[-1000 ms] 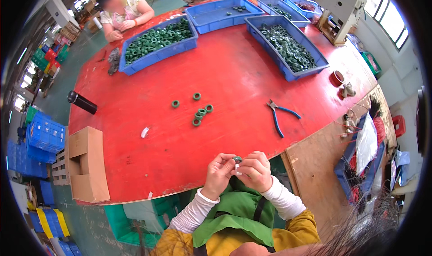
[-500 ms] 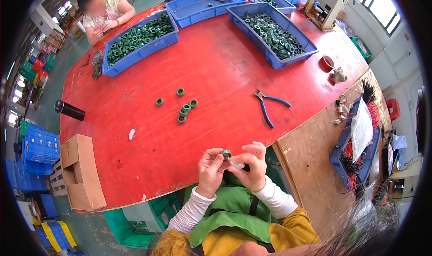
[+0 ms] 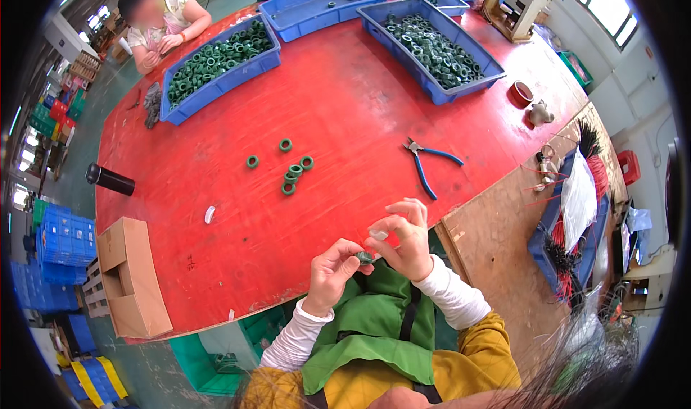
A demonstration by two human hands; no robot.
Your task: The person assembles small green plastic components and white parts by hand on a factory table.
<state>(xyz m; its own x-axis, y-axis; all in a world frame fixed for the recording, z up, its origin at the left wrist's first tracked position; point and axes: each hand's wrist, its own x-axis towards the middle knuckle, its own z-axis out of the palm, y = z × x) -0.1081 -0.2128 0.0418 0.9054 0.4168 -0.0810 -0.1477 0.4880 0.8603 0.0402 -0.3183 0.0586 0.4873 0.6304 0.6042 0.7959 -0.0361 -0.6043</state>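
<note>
Just in front of my body, at the near edge of the red table, my left hand (image 3: 332, 274) pinches a dark green ring (image 3: 365, 257) between thumb and fingers. My right hand (image 3: 409, 245) is raised a little above and to the right of the ring, fingers bent, with a small whitish translucent piece (image 3: 378, 234) at its fingertips. What exactly that piece is cannot be made out. Farther up the tabletop lie several loose green rings (image 3: 294, 171). Blue-handled cutting pliers (image 3: 426, 166) rest with their handles spread, beyond my right hand.
Blue trays (image 3: 173, 114) of green rings stand along the far side. At left are a cardboard box (image 3: 137, 279), a black bottle (image 3: 110, 179) and a white scrap (image 3: 209, 215). A tape roll (image 3: 521, 94) and a wire-filled bin (image 3: 536, 243) are at right. Across the table sits another person.
My right hand has moved up and away from the ring, carrying the whitish piece. My left hand has shifted slightly left, and its ring is tilted differently.
</note>
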